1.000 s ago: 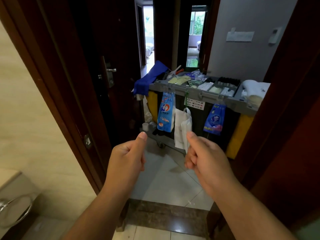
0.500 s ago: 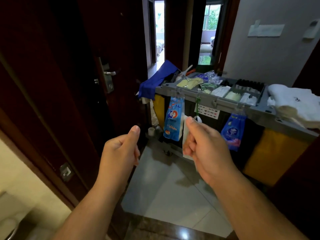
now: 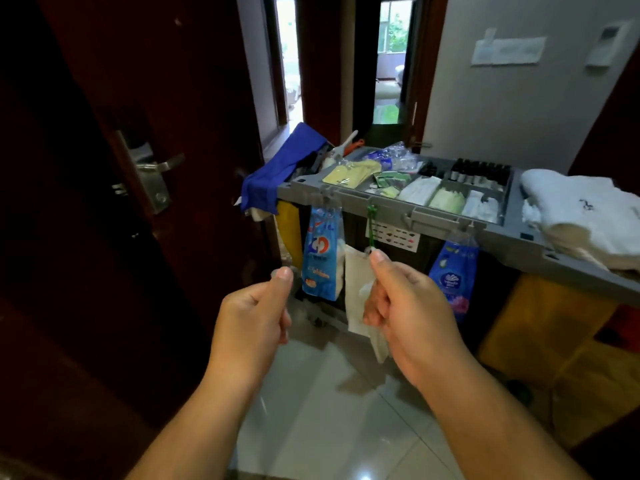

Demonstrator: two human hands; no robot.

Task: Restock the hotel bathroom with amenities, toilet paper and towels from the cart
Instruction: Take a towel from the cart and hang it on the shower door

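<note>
The grey housekeeping cart stands in the doorway ahead. Its top tray holds sachets and packets and a row of small dark bottles. Folded white towels lie on its right end. My left hand and my right hand are raised in front of the cart, each curled into a fist with the thumb up. Neither holds anything. My right hand overlaps a white plastic bag that hangs from the cart's rim, and partly hides it.
Two blue packs hang from the cart's front. A blue cloth drapes over its left end and a yellow bag hangs at the right. A dark wooden door with a metal handle stands open on the left. Pale floor tiles lie below.
The view has moved forward through the doorway, so the cart is closer and larger. Both hands keep the same curled, thumb-up pose.
</note>
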